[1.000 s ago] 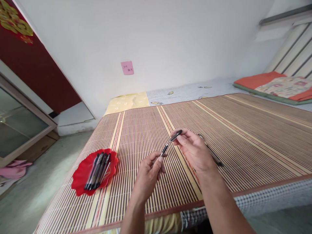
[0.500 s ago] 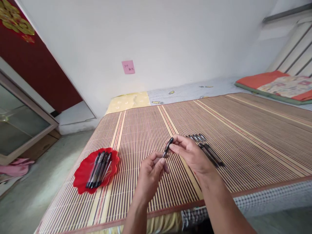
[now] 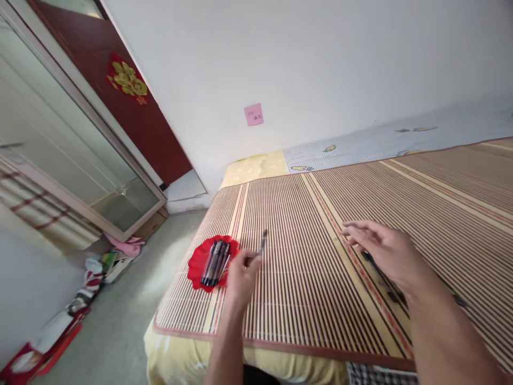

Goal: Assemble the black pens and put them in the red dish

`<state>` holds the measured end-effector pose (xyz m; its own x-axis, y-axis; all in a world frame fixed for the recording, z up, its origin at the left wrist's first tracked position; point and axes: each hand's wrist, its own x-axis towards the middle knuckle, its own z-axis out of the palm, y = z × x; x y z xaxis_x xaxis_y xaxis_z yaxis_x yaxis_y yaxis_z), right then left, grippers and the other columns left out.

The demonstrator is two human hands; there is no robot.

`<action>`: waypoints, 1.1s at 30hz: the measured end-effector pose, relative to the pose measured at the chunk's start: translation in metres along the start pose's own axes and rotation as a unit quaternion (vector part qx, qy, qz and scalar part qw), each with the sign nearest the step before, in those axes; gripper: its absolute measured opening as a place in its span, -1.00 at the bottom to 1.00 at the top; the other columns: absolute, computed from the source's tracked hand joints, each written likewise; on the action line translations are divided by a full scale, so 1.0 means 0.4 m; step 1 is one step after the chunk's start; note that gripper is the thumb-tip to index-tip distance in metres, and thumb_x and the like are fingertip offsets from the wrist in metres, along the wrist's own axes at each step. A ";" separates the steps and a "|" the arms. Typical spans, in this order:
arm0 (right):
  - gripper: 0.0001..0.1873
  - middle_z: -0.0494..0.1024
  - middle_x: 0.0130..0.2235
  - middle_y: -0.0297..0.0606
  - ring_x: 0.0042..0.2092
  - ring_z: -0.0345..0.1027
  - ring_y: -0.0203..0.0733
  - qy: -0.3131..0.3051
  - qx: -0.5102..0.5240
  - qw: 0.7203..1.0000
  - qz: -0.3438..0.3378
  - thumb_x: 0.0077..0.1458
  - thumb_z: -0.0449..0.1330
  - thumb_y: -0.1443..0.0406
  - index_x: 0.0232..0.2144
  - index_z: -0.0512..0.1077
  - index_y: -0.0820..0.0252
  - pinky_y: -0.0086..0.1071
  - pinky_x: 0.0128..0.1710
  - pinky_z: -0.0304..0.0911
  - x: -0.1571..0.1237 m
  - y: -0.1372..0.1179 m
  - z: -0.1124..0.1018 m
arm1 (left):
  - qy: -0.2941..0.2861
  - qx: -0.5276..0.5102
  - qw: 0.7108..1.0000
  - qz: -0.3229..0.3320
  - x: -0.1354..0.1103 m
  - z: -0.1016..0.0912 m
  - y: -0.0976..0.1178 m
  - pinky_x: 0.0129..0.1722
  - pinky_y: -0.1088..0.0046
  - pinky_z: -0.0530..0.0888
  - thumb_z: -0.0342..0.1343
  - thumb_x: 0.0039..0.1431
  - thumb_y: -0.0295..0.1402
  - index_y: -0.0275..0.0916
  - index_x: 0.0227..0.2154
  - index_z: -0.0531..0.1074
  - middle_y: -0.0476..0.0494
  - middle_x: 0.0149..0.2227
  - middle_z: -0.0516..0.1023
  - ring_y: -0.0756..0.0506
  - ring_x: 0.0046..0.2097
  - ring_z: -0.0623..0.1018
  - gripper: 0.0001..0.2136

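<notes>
My left hand (image 3: pixel 243 272) is closed on a pen (image 3: pixel 263 241), which points upward, its dark end on top and slightly blurred. The hand is just right of a red scalloped dish (image 3: pixel 196 267) that holds several black pens (image 3: pixel 215 262) lying side by side. Over on the right, my right hand (image 3: pixel 379 248) has its fingers stretched out and holds nothing. Below it, more black pens (image 3: pixel 380 275) lie on the striped bamboo mat (image 3: pixel 296 294), partly covered by the hand and forearm.
The mat covers a bed with a yellow sheet (image 3: pixel 192 353) at its edge. A pink note (image 3: pixel 254 114) sticks to the white wall behind. On the left are a glass-panelled door (image 3: pixel 100 160) and a grey floor (image 3: pixel 132 299) with red boxes (image 3: pixel 56 347) along the wall.
My hands have parted: the left has carried the pen left toward the red dish, while the right has let go and moved right over the pens. My view has turned left.
</notes>
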<state>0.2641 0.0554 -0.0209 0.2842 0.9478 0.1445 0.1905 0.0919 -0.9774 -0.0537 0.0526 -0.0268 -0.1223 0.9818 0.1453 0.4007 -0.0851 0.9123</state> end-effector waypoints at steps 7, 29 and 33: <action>-0.52 0.66 -0.30 -0.10 -0.25 0.56 0.03 -0.019 -0.051 0.998 -0.021 0.03 0.27 -0.09 -0.19 0.58 0.15 -0.12 -0.19 0.46 0.001 -0.008 0.008 | 0.137 0.125 0.981 -0.058 0.081 -0.290 -0.139 -0.44 0.39 0.31 0.23 -0.08 -0.10 -0.27 -0.47 0.52 -0.07 -0.58 0.49 -0.12 -0.48 0.44 -0.70; -0.60 0.66 -0.36 -0.13 -0.34 0.56 -0.03 -0.009 -0.058 0.998 -0.026 0.02 0.25 0.01 -0.25 0.59 0.18 -0.19 -0.30 0.43 -0.009 -0.027 -0.023 | 0.151 0.156 0.976 -0.032 0.160 -0.310 -0.205 -0.36 0.34 0.42 0.23 -0.14 -0.27 -0.23 -0.51 0.58 -0.11 -0.54 0.57 -0.18 -0.41 0.55 -0.85; -0.70 0.63 -0.41 -0.22 -0.40 0.51 -0.14 0.147 0.011 0.986 -0.072 0.06 0.29 0.08 -0.29 0.59 0.18 -0.28 -0.37 0.41 -0.015 -0.038 -0.041 | 0.222 0.058 0.973 -0.014 0.138 -0.301 -0.134 -0.39 0.43 0.40 0.22 -0.02 -0.23 -0.23 -0.36 0.58 -0.11 -0.44 0.56 -0.12 -0.36 0.52 -0.80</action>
<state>0.2749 0.0433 -0.0042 0.5170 0.7949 0.3174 0.2290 0.2289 -0.9461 -0.1910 0.0908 -0.0215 -0.5049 0.8111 0.2952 0.4880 -0.0139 0.8727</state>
